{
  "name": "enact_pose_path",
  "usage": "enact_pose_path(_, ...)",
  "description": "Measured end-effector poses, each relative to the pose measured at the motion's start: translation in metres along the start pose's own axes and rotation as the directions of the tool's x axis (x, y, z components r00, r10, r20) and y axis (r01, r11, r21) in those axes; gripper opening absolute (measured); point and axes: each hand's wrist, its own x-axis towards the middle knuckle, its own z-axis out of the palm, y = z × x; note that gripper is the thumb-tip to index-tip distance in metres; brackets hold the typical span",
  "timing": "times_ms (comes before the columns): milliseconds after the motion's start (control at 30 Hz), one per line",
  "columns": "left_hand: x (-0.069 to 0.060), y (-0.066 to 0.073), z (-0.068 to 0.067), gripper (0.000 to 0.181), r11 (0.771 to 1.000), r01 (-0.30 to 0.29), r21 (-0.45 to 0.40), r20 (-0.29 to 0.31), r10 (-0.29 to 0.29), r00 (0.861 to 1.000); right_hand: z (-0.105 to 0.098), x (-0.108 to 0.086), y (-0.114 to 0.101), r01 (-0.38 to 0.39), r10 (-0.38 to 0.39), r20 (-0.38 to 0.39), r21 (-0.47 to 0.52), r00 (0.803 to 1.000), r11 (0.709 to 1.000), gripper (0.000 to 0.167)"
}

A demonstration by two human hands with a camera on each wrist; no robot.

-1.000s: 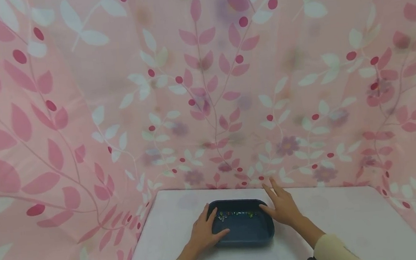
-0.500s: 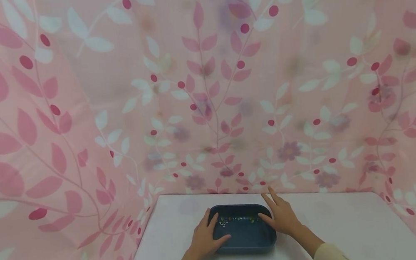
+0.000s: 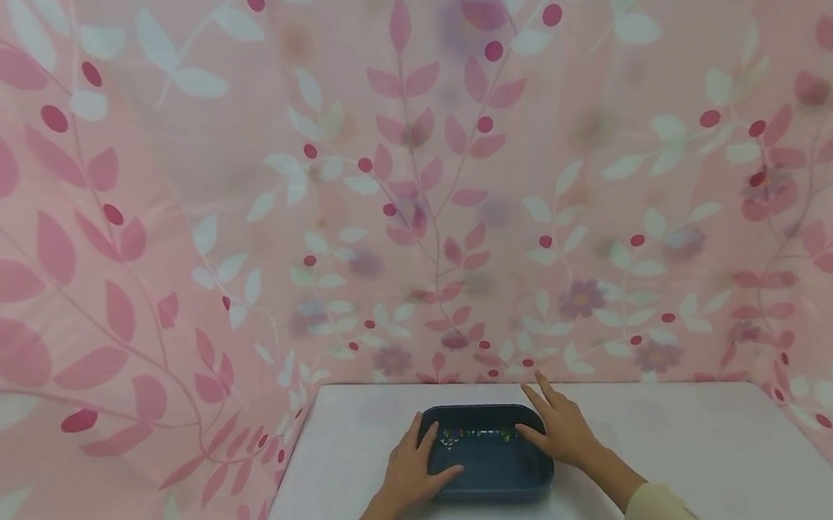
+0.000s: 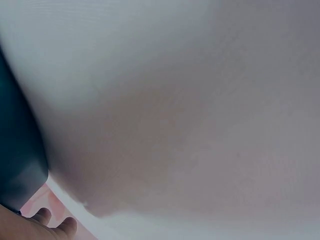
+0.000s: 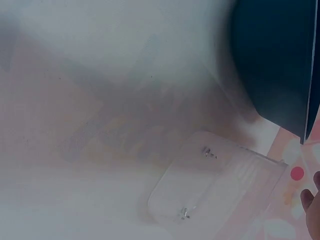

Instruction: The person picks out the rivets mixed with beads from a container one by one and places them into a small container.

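A dark blue rectangular tray (image 3: pixel 492 474) with rounded corners stands in the middle of the white table. Small shiny bits, some clear and some green or yellow, lie along its far inner side; they are too small to name. My left hand (image 3: pixel 410 470) spreads over the tray's left rim, with the thumb reaching across the near left part. On the right rim rests the thumb of my right hand (image 3: pixel 568 429), while its visible fingers extend straight past the far right corner. Both wrist views show the tray's outer wall and only a few fingertips.
The white table (image 3: pixel 691 451) ends at a pink leaf-patterned curtain (image 3: pixel 408 169) behind and at the sides. In the right wrist view a clear plastic box-like piece (image 5: pixel 200 195) with small metallic parts lies beside the tray, near the table's far edge.
The head view has shifted slightly down and back up. Hands and tray keep the same places relative to each other and the table.
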Motion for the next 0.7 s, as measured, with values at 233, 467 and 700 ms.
enact_pose_path(233, -0.001, 0.003, -0.003, 0.094, 1.0, -0.002, -0.003, 0.011, 0.002, 1.0, 0.002, 0.001, -0.002, 0.016, -0.016, -0.008, 0.003, 1.0, 1.0, 0.076)
enact_pose_path(467, -0.001, 0.001, 0.002, 0.094, 1.0, -0.005, 0.004, -0.004, 0.005, 1.0, 0.008, 0.0, -0.011, -0.019, 0.019, 0.032, 0.01, 0.999, 1.0, 0.073)
enact_pose_path(700, 0.002, -0.006, 0.009, 0.096, 1.0, -0.028, 0.002, -0.047, 0.029, 0.998, 0.013, 0.003, -0.025, 0.003, -0.004, 0.052, 0.028, 0.999, 1.0, 0.074)
